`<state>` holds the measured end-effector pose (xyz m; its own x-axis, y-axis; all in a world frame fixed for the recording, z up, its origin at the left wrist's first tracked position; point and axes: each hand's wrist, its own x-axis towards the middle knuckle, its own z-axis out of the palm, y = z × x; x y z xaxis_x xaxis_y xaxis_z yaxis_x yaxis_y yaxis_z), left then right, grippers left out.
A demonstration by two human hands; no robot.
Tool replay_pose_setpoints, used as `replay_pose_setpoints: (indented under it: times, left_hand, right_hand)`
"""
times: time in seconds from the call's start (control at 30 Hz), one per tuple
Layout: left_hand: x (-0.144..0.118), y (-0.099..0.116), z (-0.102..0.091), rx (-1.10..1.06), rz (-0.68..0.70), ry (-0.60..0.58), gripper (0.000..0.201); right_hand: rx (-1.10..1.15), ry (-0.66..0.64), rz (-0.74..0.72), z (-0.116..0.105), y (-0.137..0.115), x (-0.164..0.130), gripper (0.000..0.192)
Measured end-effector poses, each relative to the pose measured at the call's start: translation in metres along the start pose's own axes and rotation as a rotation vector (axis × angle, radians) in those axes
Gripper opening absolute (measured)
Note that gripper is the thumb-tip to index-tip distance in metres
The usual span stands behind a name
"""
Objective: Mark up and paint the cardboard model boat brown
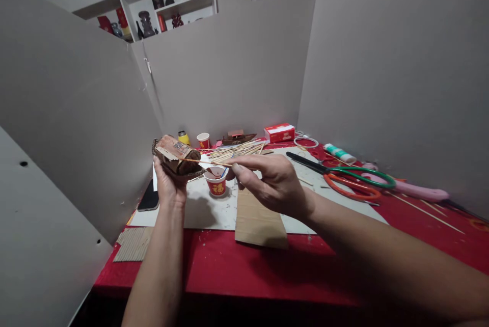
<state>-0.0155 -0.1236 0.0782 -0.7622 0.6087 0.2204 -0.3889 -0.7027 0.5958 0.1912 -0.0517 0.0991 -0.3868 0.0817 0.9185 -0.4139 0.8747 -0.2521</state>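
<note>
Boat (pixel 178 156) is sitting in the left hand (pixel 168 184); the right hand (pixel 273 182) is pinching a skewer (pixel 208 162) over the red worktop (pixel 229 266), grey panels (pixel 401 62) walling it in.

Two bare forearms and hands, left hand (pixel 168 187) and right hand (pixel 273 184), with no sleeves, rings, watch or gloves visible.

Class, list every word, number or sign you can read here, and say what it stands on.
"福", white on red: paper cup below the hands.
Second paper cup at the back: marking too small to read.
Red box: print blurred.
Cardboard model in left hand: printing unreadable.
</note>
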Motion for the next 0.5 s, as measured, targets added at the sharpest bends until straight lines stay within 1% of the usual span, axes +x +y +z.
replay_pose_setpoints:
  times: [0.07,0.13,0.27,0.37,0.43,0.5]
  left_hand:
    - [0.0009,0.0000,-0.0010,-0.005,0.000,0.023,0.053]
    - [0.0005,0.0005,-0.0004,-0.012,-0.014,0.033,0.051]
    - [-0.0030,0.0016,0.0035,-0.008,-0.022,-0.031,0.048]
    - [-0.0048,0.0016,0.0057,0.000,-0.008,-0.089,0.045]
    - [-0.0049,0.0020,0.0061,0.001,0.003,-0.097,0.045]
    - [-0.0044,0.0036,0.0058,-0.002,0.022,-0.073,0.043]
  right_hand:
    - [-0.024,0.052,0.008,0.0001,-0.0009,-0.0011,0.023]
    - [-0.038,0.090,0.054,0.0014,-0.0014,-0.0021,0.026]
    - [-0.015,0.064,0.151,0.0060,-0.0022,-0.0042,0.032]
    - [-0.008,0.036,0.162,0.0081,-0.0018,-0.0052,0.034]
    - [-0.021,0.051,0.169,0.0068,-0.0003,-0.0045,0.034]
    - [-0.046,0.100,0.194,0.0029,0.0028,-0.0020,0.031]
